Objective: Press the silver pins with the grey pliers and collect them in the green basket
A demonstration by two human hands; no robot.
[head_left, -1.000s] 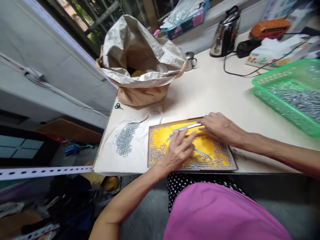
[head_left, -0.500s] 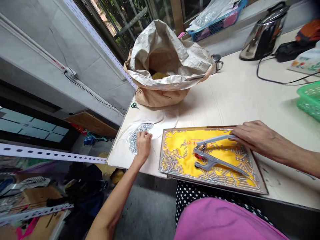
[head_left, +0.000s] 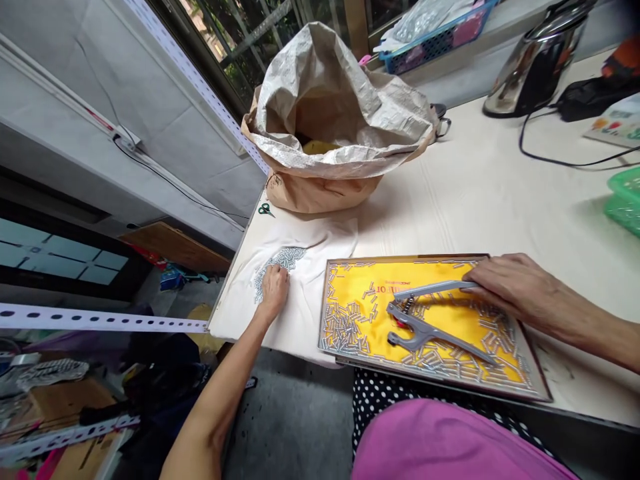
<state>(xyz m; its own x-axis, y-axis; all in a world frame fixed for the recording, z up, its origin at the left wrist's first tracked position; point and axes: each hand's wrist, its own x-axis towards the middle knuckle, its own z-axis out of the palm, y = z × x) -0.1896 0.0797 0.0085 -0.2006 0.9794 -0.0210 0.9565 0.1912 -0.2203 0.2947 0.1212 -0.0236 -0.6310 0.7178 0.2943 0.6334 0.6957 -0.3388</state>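
Note:
My left hand (head_left: 275, 288) is closed, its curled fingertips down at the near edge of a pile of small silvery metal pieces (head_left: 289, 258) on the white cloth. Whatever its fingers hold, if anything, is hidden. My right hand (head_left: 510, 283) wraps over the upper handle end of grey hand pliers (head_left: 425, 327), at the tray's far right corner. The pliers lie with spread handles and a small spring near the jaws. Beneath them is a shallow brown-rimmed tray (head_left: 326, 300) with a yellow bottom, scattered with many of the same metal pieces, thickest at its left and right ends.
A large paper sack (head_left: 325, 190) stands open behind the pile. Green-handled scissors (head_left: 266, 210) lie by the table's left edge. A steel kettle (head_left: 530, 70), a black cord (head_left: 560, 162) and a green plastic basket (head_left: 625, 200) are to the right. A blue basket (head_left: 435, 43) sits at the window.
My left hand has shifted a little left and toward me along the pile, its fingers now lower. My right hand stays at the pliers' handle. The view has shifted slightly.

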